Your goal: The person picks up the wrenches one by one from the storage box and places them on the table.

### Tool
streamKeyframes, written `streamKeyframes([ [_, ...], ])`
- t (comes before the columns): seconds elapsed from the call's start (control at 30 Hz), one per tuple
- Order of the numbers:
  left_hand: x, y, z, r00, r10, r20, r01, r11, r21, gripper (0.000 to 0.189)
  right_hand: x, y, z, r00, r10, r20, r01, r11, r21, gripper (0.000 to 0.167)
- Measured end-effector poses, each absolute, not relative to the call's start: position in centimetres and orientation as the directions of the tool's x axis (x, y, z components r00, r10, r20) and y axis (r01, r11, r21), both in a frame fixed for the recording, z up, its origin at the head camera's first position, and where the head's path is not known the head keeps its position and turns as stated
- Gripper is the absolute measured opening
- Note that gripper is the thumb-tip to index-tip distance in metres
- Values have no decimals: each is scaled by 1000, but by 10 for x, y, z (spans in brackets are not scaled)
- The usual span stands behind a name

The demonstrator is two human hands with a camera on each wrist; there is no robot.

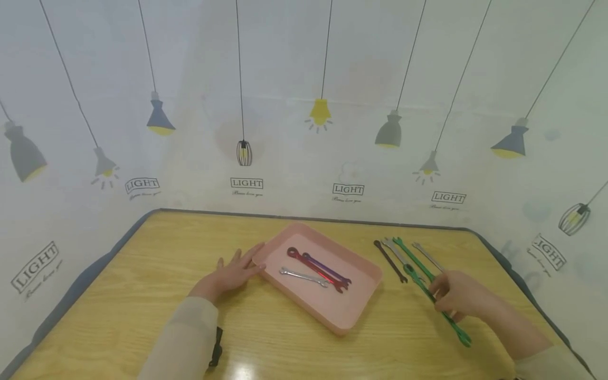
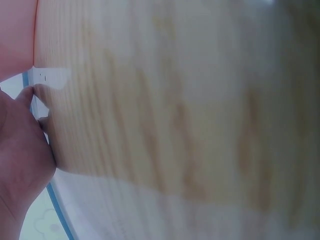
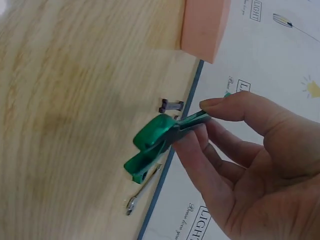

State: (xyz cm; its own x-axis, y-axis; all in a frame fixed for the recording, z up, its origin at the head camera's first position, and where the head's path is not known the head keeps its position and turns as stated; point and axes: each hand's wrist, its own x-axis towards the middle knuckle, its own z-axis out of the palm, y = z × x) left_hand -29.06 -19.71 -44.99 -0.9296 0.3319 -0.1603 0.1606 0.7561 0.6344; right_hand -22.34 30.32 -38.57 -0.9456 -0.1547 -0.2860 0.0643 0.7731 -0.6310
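My right hand (image 1: pixel 461 295) pinches a green wrench (image 1: pixel 459 332) between thumb and fingers, holding it above the table. In the right wrist view, that wrench's near end (image 3: pixel 154 131) points at the camera. My left hand (image 1: pixel 233 274) lies with its fingers spread at the left corner of a pink tray (image 1: pixel 304 320). Inside the tray are a red wrench (image 1: pixel 315 268), a purple wrench (image 1: pixel 328 270) and a silver wrench (image 1: pixel 303 277). Beyond the right hand lie a dark red wrench (image 1: pixel 390 261), another green wrench (image 1: pixel 413 255) and a small silver wrench (image 1: pixel 427 256).
Another silver wrench (image 1: pixel 396 250) lies between the dark red and green ones. The wooden table (image 1: pixel 266 332) ends at a dark back edge (image 1: pixel 313 218), against a white wall covering (image 1: pixel 285 68) printed with lamps. A black strap (image 1: pixel 216 347) hangs by the left sleeve.
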Motion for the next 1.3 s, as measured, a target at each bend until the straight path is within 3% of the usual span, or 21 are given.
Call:
streamKeyframes([
  [0.53,-295,-198,-453,-924,337,-181,151,757,635,68,-221,304,-412,-939,-73,-338,130,830,-542,31],
  [1.3,-296,-198,-455,-927,332,-173,155,761,629,69,-216,291,-418,-961,-73,-267,58,891,-450,26],
])
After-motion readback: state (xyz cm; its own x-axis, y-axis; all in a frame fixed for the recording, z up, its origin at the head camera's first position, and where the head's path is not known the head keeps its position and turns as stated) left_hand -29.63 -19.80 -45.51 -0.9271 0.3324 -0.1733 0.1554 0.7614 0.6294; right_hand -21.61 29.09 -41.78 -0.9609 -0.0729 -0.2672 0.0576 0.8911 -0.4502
